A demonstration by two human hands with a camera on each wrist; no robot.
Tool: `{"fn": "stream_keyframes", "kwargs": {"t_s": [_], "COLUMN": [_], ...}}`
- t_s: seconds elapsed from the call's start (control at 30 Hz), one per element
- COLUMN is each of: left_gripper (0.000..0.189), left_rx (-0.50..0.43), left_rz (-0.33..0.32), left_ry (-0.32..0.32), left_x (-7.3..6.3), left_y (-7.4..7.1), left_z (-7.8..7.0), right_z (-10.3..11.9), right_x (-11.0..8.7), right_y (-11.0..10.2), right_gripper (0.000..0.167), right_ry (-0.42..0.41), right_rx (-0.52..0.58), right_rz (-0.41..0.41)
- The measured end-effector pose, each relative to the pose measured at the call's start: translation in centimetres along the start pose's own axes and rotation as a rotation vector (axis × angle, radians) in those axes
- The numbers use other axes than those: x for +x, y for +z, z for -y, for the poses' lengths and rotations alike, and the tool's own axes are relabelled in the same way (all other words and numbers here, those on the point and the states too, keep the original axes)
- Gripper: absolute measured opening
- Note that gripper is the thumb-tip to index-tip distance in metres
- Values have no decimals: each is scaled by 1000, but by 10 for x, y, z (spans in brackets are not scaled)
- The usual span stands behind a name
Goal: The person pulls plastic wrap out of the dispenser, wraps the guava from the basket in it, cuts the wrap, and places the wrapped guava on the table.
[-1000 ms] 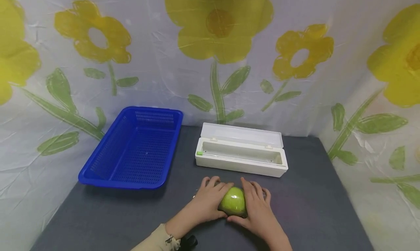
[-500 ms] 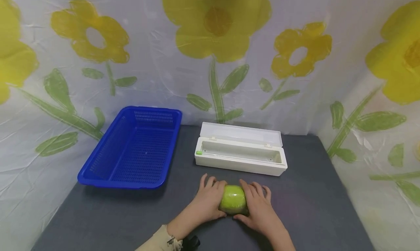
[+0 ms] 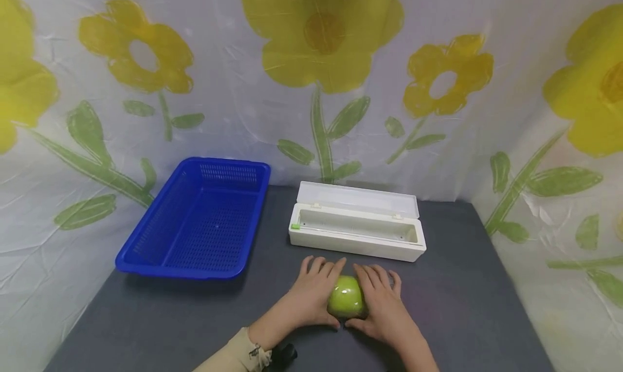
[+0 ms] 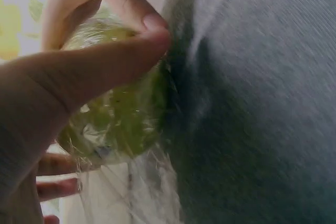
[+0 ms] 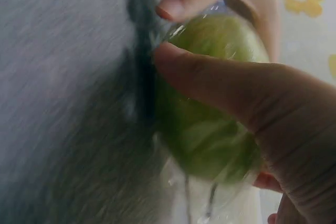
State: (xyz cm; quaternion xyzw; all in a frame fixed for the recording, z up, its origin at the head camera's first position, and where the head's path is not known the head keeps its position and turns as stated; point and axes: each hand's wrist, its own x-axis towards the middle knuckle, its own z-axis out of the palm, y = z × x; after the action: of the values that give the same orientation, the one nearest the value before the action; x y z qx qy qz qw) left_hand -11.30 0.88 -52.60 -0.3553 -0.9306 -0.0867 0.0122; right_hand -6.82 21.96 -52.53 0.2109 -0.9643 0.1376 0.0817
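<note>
A round green fruit (image 3: 346, 297) in clear cling film lies between both hands at the near middle of the table. My left hand (image 3: 313, 295) holds its left side, fingers over the far side and thumb at the near side. From the right, my right hand (image 3: 383, 306) grips it the same way. In the left wrist view, loose cling film (image 4: 152, 184) trails from the wrapped fruit (image 4: 126, 114) over the table. The thumbs nearly meet low on the fruit (image 5: 210, 135) in the right wrist view. Its underside is hidden.
Just beyond the hands stands a white cling film dispenser (image 3: 357, 246), its lid (image 3: 357, 198) raised and a green slider (image 3: 295, 226) at its left end. A blue plastic basket (image 3: 182, 272) sits at the left. A flowered curtain (image 3: 233, 118) hangs behind the grey table (image 3: 467, 296).
Both hands stay around the fruit, shifting only a little. Since half a second ago, the left fingers have moved slightly to the right over the fruit's far side.
</note>
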Motion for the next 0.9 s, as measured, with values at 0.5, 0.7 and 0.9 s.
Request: {"fn": "stream_keyframes", "kwargs": {"t_s": [0.5, 0.7, 0.9], "left_gripper": [106, 84, 124], "left_rx": [6, -59, -172], "left_rz": [-11, 8, 46], "left_ry": [10, 10, 38], "left_x": [6, 2, -2], "left_y": [4, 8, 3], "left_z": [-3, 6, 4], "right_z": [5, 1, 5], "right_x": [3, -3, -6], "right_y": [3, 4, 6], "right_gripper": [113, 97, 114], "right_ry": [-6, 30, -22], "right_rx": [12, 38, 22], "right_rz": [24, 25, -31]}}
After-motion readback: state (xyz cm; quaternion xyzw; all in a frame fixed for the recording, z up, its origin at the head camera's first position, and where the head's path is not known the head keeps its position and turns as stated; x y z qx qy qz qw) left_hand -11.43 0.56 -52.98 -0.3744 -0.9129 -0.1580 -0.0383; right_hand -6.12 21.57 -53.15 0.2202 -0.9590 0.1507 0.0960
